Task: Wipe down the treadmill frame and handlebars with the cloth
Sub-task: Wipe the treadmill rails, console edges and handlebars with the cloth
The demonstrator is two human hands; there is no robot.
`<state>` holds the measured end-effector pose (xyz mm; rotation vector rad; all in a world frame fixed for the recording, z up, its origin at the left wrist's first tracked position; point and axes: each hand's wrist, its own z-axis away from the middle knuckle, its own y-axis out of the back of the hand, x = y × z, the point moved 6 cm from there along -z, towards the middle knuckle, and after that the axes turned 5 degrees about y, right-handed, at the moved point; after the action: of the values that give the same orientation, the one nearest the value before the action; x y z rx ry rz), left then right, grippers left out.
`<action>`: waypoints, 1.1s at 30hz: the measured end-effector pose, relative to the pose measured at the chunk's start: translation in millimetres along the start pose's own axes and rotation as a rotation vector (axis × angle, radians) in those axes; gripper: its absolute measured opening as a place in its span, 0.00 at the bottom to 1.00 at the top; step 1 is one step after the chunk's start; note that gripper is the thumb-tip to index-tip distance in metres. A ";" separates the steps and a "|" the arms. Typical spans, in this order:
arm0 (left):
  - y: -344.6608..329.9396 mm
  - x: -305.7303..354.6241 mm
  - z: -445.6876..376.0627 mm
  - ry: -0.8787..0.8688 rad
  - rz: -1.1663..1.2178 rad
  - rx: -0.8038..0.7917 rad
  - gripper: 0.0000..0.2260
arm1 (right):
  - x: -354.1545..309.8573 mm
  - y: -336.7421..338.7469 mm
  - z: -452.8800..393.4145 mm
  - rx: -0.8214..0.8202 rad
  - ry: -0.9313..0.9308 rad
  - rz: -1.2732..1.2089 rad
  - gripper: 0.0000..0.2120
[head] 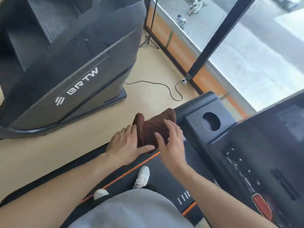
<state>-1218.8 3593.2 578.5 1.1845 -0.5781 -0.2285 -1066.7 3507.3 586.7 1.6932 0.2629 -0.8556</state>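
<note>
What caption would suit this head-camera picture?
Both hands, left and right, hold a brown cloth on the treadmill handlebar.

The tan floor (153, 66) holds my treadmill (164, 175), a second gray machine (79, 76), and a black cable (164, 87).

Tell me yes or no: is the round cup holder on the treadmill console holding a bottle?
No: the cup holder is an empty dark hole, beside the brown cloth under the left hand and right hand.

Bright window daylight, blurred edges
</note>
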 end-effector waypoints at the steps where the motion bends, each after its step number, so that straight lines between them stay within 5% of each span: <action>1: 0.0 9.2 -7.8 -0.024 -0.013 0.010 0.49 | 9.8 8.1 3.0 0.056 -0.151 -0.119 0.22; 4: -1.3 31.6 -30.1 -0.045 -0.017 0.007 0.41 | 30.2 11.7 6.3 0.024 -0.527 -0.393 0.21; 7: -3.4 56.3 -51.9 -0.093 0.029 -0.023 0.33 | 39.5 14.5 -5.3 0.035 -0.642 -0.537 0.16; 12: -2.2 95.2 -85.7 -0.158 0.105 -0.033 0.27 | 42.7 50.0 -19.2 0.242 -0.568 -0.604 0.09; 20: -19.2 182.1 -145.5 -0.204 -0.040 0.001 0.38 | 82.7 168.7 -40.3 0.524 -0.552 -0.467 0.10; 26: -40.6 254.8 -174.9 -0.281 -0.201 0.028 0.45 | 93.0 217.7 -57.9 0.471 -0.436 0.032 0.24; 33: -42.3 276.8 -201.3 -0.566 -0.256 -0.039 0.34 | 86.8 190.1 -19.0 0.494 -0.355 -0.065 0.25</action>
<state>-874.5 3611.8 572.8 1.1533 -0.9075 -0.8065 -886.9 3442.8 673.6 1.9453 -0.1507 -1.3285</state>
